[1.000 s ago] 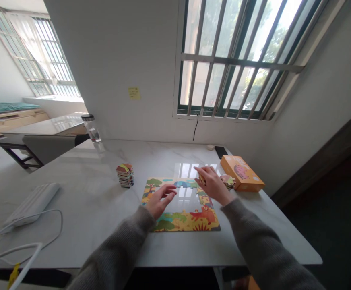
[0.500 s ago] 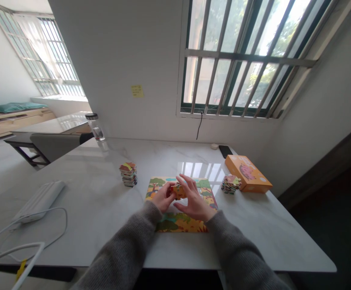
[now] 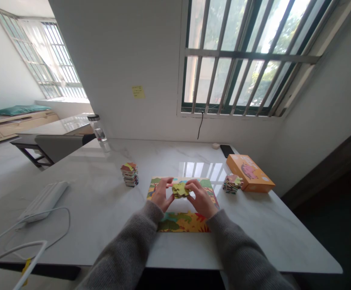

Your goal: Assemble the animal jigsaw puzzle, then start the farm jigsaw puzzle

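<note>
At the lower centre of the frame, the left hand (image 3: 161,196) and the right hand (image 3: 204,201) are grasping a small batch of yellow-green puzzle pieces (image 3: 180,190) between thumbs and fingers, one at each end. The batch is hanging over the open middle of the puzzle border (image 3: 183,226). Uneven pinching is posing the main risk: loose pieces could slide out and knock the border's joints apart.

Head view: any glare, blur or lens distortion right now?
Head view: the window is partly washed out, and its barred reflection glares off the tabletop beyond the puzzle frame; head view, lower right: nearly black; head view, wall: yellow note too soft to read; head view, sides: uprights slant, suggesting wide-angle stretch.
</note>
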`<state>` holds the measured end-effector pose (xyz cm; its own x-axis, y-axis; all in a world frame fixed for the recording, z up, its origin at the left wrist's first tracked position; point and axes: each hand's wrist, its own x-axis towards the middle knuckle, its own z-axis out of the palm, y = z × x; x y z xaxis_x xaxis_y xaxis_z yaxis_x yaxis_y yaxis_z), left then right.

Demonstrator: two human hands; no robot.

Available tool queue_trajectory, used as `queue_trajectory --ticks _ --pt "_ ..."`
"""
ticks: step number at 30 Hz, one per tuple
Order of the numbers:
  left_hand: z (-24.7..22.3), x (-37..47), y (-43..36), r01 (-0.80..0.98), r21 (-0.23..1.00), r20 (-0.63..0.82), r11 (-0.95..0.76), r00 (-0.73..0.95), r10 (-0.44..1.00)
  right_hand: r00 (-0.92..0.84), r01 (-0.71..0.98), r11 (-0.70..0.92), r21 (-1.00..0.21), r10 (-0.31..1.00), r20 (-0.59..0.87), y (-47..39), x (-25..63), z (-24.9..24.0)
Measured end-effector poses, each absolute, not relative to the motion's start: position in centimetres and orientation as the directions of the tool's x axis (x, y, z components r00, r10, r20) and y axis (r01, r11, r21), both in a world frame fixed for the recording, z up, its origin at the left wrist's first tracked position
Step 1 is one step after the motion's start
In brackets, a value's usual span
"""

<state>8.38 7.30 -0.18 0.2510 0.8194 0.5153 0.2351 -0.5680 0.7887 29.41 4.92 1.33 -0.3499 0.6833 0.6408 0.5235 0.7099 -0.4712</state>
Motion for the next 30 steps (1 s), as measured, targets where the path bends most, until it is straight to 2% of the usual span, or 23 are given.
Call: queue_trajectory --ticks 2,3,5,7,9,13,17,19,22,25,26,30 --pt "-0.3 8.5 7.5 0.053 0.941 0.309 -0.335 0.268 0.912 -0.335 0.543 0.721 -0.431 0.657 0.676 4.8 29.3 1.6" --pt "-0.3 8.6 7.6 -0.06 0.979 0.203 -0.194 0.316 0.927 -0.329 0.552 0.721 -0.419 0.65 0.685 4.7 29.3 1.7" --pt "-0.1 8.8 7.6 -0.26 0.964 0.058 0.057 0.414 0.909 -0.327 0.566 0.72 -0.402 0.643 0.692 4.5 29.2 1.7" --pt "0.0 8.9 7.6 -0.372 0.908 -0.005 0.192 0.45 0.893 -0.337 0.566 0.726 -0.39 0.636 0.694 4.3 28.9 1.6" --pt "0.0 9.0 7.5 -0.401 0.893 -0.003 0.204 0.447 0.894 -0.364 0.55 0.74 -0.389 0.631 0.686 4.2 28.5 1.4" --pt "-0.7 8.9 7.6 -0.358 0.93 0.06 0.083 0.371 0.927 -0.425 0.524 0.74 -0.421 0.656 0.624 4.2 28.0 1.5" --pt "-1.5 8.6 8.2 -0.34 0.939 0.058 0.054 0.312 0.948 -0.321 0.662 0.637 -0.394 0.717 0.618 4.7 30.7 2.7" --pt "-1.8 8.4 8.5 -0.329 0.942 0.052 0.061 0.325 0.944 -0.224 0.78 0.527 -0.339 0.739 0.635 5.2 33.8 3.3" --pt "-2.2 8.3 8.8 -0.286 0.955 0.029 0.082 0.364 0.931 -0.12 0.943 0.285 -0.173 0.774 0.622 6.1 39.6 3.6" --pt "-2.6 8.3 9.0 -0.244 0.964 0.007 0.102 0.411 0.912 -0.036 0.996 0.073 -0.044 0.829 0.558 6.9 44.3 3.0" --pt "-2.7 8.3 9.1 -0.237 0.966 0.007 0.103 0.421 0.907 -0.037 0.999 0.052 -0.014 0.855 0.518 7.1 45.4 2.7" --pt "-3.0 8.2 9.2 -0.23 0.967 0.006 0.107 0.441 0.897 -0.137 0.989 0.146 0.006 0.909 0.393 7.7 46.9 1.7"
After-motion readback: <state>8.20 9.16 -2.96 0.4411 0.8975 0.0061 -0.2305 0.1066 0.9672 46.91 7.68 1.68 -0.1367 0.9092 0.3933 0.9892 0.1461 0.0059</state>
